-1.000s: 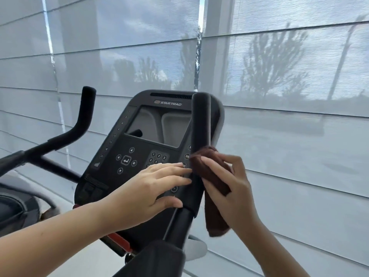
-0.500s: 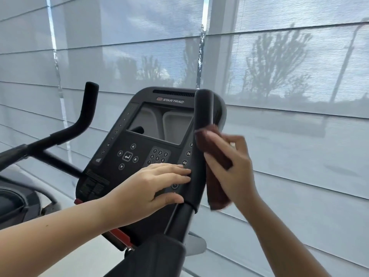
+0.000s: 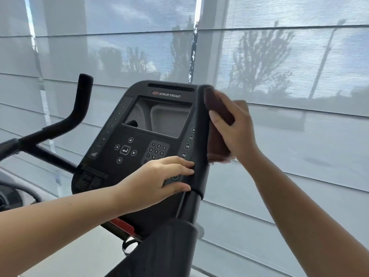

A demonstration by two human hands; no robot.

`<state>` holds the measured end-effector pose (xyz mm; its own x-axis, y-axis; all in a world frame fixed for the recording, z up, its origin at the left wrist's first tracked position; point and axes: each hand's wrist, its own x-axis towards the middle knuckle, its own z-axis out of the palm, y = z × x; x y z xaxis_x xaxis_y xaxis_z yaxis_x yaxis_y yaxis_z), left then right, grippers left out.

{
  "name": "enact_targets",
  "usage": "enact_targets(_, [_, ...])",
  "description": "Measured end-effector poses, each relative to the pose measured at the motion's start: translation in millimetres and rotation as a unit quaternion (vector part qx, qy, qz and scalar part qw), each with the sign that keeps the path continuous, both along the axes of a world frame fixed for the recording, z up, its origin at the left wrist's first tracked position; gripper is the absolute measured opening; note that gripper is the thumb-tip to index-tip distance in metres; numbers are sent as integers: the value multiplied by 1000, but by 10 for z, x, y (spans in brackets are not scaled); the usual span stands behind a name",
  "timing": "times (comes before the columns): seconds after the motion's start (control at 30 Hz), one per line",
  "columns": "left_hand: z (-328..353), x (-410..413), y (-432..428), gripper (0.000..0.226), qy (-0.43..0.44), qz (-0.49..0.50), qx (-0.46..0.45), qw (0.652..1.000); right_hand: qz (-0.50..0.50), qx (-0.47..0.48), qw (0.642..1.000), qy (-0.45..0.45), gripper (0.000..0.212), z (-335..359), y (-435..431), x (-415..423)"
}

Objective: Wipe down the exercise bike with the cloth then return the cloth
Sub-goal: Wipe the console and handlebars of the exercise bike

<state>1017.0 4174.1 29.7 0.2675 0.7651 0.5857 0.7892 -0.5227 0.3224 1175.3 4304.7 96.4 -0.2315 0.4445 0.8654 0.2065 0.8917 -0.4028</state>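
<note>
While pressing the cloth [image 3: 218, 143] against the top of the bike's right handlebar [image 3: 200, 150], gripping it in the right hand [image 3: 236, 129] for pressure; bracing with the left hand [image 3: 157, 181], fingers flat and relaxed on the console [image 3: 103, 166] beside the bar, for steadiness

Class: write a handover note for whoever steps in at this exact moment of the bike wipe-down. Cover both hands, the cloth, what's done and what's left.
Right hand grips the cloth, pressing it against the top of the right handlebar.
Left hand rests, fingers straight, on the lower edge of the console.
Done: right handlebar wipe under way; other parts cannot be judged.
Left: console, left handlebar, then return the cloth.
</note>
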Motion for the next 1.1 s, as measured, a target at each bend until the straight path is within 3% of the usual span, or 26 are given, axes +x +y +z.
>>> enact_targets(0.1, [-44,-4,-14,31,-22,-18,25,999,16,3,996,-82,47,-528,-264,187])
enact_targets(0.23, [-71,-2,-10,22,-66,-25,45,996,70,-72,985,-138,46,-846,-584,463])
enact_targets(0.3, [-80,3,-9,20,-91,-25,39,995,35,-23,987,-155,45,-616,-541,457])
enact_targets(0.43, [-89,-5,-5,17,-143,-23,20,989,-90,143,982,-87,41,196,-299,124])
enact_targets(0.5, [-90,-9,5,16,-163,-26,4,986,-120,165,970,-136,39,423,-214,-73])
enact_targets(0.7, [-87,-39,36,17,-215,-48,-44,974,-98,78,967,-221,42,116,-265,47])
enact_targets(0.9, [-118,-34,22,18,-270,-55,-74,959,18,-42,966,-255,53,-498,-642,336])
enact_targets(1.0, [-141,-21,9,16,-313,-70,-89,943,44,5,932,-359,45,-318,-727,398])
enact_targets(1.1, [-134,-28,11,15,-317,-57,-98,942,-3,121,941,-315,37,46,-642,236])
